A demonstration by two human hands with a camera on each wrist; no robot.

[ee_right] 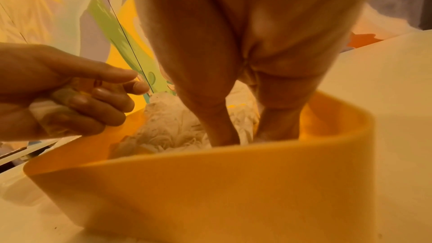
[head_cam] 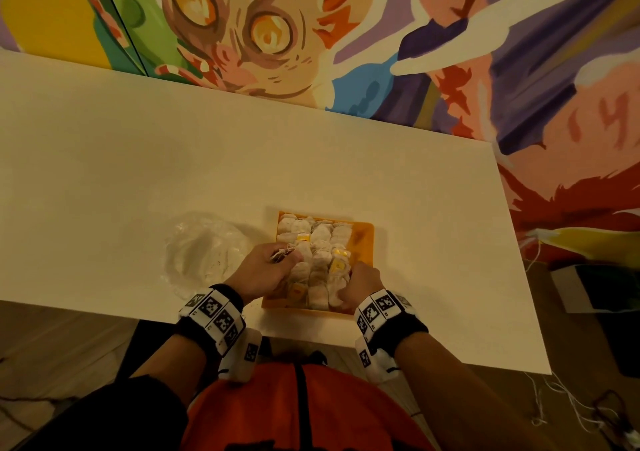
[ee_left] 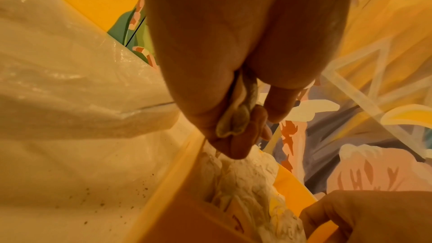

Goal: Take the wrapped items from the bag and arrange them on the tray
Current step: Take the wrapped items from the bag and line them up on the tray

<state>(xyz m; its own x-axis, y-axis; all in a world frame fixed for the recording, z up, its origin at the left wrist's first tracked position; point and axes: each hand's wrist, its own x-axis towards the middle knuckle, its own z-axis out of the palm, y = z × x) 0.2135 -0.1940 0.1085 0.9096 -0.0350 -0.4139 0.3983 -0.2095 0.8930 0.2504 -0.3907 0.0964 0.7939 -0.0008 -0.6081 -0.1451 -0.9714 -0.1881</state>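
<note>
White table against a bright cartoon mural.
Wrapped items fill the orange tray; clear bag beside it. Left hand grips one item; right hand presses fingers among them. No legible writing.

Dim amber light; wrist views blurred, edges warped.

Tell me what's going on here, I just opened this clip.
A person is filling an orange tray with tea bags. The left hand holds one more tea bag over the tray's left edge, while the right hand reaches into the near right corner among the bags. The clear plastic bag lies left of the tray.
</note>
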